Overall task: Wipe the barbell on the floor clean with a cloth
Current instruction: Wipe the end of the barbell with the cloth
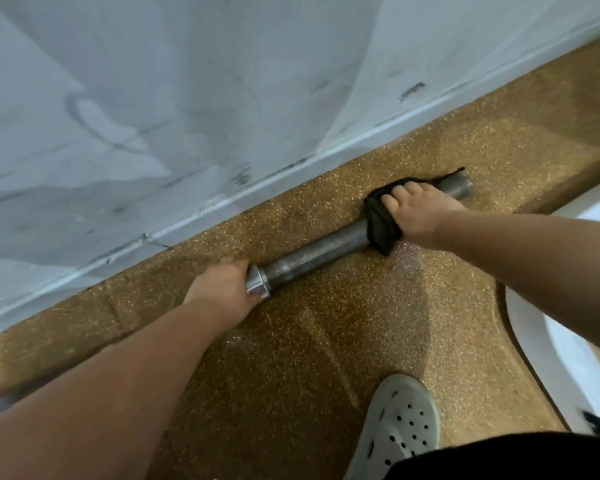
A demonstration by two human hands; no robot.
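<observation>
A grey metal barbell (pixel 321 252) lies on the speckled brown floor, running from lower left to upper right beside the wall. Its thick sleeve ends near the upper right, and a shiny collar (pixel 257 282) sits at the sleeve's lower left end. My left hand (pixel 222 289) grips the bar just behind that collar, hiding the bar there. My right hand (pixel 420 211) grips a black cloth (pixel 381 223) wrapped around the sleeve near its outer end.
A white marbled wall (pixel 187 116) with a skirting strip runs close behind the bar. My foot in a white perforated clog (pixel 395 424) stands in front. A white curved object (pixel 561 362) lies at the right edge.
</observation>
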